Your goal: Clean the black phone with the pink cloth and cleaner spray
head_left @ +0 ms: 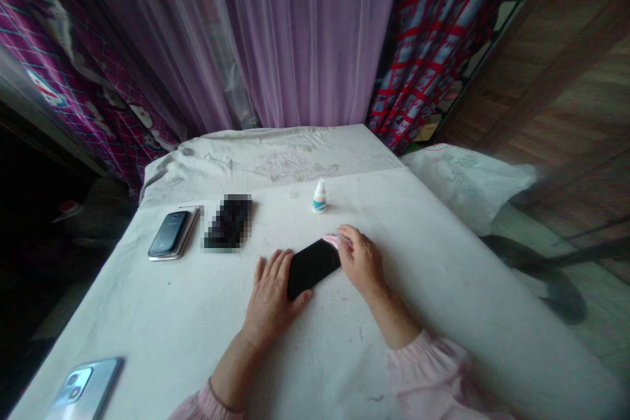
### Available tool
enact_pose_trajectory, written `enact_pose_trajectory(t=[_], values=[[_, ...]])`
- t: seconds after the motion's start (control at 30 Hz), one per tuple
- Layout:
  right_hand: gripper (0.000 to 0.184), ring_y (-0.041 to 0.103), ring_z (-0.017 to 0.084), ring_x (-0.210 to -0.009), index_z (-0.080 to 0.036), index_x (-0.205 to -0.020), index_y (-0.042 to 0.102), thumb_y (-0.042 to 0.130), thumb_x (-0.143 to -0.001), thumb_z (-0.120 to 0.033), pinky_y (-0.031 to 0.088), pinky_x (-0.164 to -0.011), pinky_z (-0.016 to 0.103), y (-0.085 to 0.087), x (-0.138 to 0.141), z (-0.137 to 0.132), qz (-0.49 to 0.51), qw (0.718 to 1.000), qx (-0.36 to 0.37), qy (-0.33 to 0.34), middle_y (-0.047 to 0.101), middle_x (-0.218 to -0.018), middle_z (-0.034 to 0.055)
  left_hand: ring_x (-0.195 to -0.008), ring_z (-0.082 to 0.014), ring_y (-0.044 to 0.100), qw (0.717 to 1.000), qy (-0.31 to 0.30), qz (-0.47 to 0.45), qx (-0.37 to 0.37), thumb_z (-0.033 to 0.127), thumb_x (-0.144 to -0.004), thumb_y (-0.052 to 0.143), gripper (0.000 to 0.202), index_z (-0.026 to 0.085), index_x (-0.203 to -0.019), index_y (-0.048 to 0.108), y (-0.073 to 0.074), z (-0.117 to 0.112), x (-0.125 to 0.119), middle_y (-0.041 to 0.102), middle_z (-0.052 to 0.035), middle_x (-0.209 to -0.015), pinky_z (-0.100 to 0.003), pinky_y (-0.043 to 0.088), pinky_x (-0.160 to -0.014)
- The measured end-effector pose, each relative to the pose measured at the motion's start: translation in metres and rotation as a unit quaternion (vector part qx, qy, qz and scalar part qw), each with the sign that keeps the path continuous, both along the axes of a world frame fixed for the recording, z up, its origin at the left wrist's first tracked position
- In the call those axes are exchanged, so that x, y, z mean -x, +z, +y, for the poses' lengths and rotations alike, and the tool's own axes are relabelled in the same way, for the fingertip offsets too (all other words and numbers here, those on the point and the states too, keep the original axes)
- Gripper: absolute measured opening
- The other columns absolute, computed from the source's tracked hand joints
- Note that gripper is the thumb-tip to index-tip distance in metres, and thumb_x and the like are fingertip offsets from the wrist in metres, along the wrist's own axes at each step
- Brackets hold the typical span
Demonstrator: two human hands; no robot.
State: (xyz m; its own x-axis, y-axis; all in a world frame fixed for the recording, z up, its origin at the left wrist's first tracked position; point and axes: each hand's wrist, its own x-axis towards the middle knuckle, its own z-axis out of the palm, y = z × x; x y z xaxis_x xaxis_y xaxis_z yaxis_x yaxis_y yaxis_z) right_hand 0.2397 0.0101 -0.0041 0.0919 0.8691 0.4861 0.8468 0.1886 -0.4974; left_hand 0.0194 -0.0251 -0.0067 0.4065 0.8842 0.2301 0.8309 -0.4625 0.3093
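Note:
A black phone (313,266) lies flat on the white-covered table (443,289) in front of me. My left hand (272,298) rests flat beside its near end, fingers stretched out, thumb against the phone's edge. My right hand (361,259) is closed on a small pink cloth (333,239), pressed onto the phone's far end. A small white dropper bottle (319,197) with a blue label stands upright just beyond the phone.
A dark phone (172,234) lies on a silver one at the left, next to a blurred dark object (228,222). Another silver-blue phone (83,388) lies at the near left corner. Purple curtains hang behind; a white bag (462,180) sits right of the table.

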Motion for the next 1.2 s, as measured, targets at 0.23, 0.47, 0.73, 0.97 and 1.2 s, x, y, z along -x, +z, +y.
enact_pose_trajectory(t=[0.23,0.47,0.73,0.97,1.2], values=[[0.019,0.062,0.02,-0.087,-0.02,-0.095,0.068,0.056,-0.082,-0.023,0.047,-0.078,0.028,0.0,-0.006,-0.007,-0.013,0.999,0.029,0.023,0.07,-0.095,0.0062,-0.135,-0.0329,0.039,1.0,0.003,0.004,-0.006,0.05,-0.086,0.057,0.068,0.016,-0.141,0.036,-0.002,0.0,0.0,0.049,-0.016,-0.142,-0.057,0.021,-0.113],[0.039,0.061,0.016,-0.086,-0.028,-0.118,0.067,0.052,-0.084,-0.014,0.045,-0.075,0.024,0.005,-0.003,-0.01,-0.044,0.996,0.07,0.04,0.066,-0.099,0.0034,-0.136,-0.0331,0.038,1.0,-0.002,0.003,0.003,0.051,-0.086,0.057,0.07,0.015,-0.142,0.034,-0.002,0.0,0.001,0.048,-0.0164,-0.142,-0.057,0.02,-0.114],[0.045,0.059,0.017,-0.082,-0.029,-0.123,0.064,0.049,-0.084,-0.012,0.043,-0.07,0.025,0.021,0.007,-0.006,-0.136,0.979,0.151,0.024,0.063,-0.097,0.006,-0.136,-0.033,0.038,1.0,-0.003,-0.001,0.01,0.05,-0.086,0.058,0.069,0.014,-0.141,0.036,0.001,0.0,0.0,0.049,-0.0169,-0.142,-0.058,0.02,-0.113],[0.041,0.058,0.017,-0.083,-0.028,-0.123,0.064,0.048,-0.088,-0.014,0.041,-0.069,0.025,0.025,0.027,-0.01,-0.169,0.971,0.165,0.047,0.062,-0.095,0.0062,-0.136,-0.0327,0.038,1.0,-0.005,0.001,0.003,0.049,-0.086,0.058,0.068,0.014,-0.141,0.036,-0.001,0.001,0.001,0.048,-0.0171,-0.142,-0.058,0.021,-0.113],[0.031,0.058,0.014,-0.079,-0.032,-0.118,0.066,0.045,-0.096,-0.025,0.038,-0.065,0.024,0.026,0.034,-0.011,-0.154,0.973,0.157,0.072,0.063,-0.091,0.0042,-0.135,-0.0329,0.039,1.0,-0.003,0.002,-0.006,0.049,-0.086,0.058,0.069,0.015,-0.141,0.036,-0.002,0.0,0.0,0.049,-0.0164,-0.142,-0.058,0.022,-0.113]])
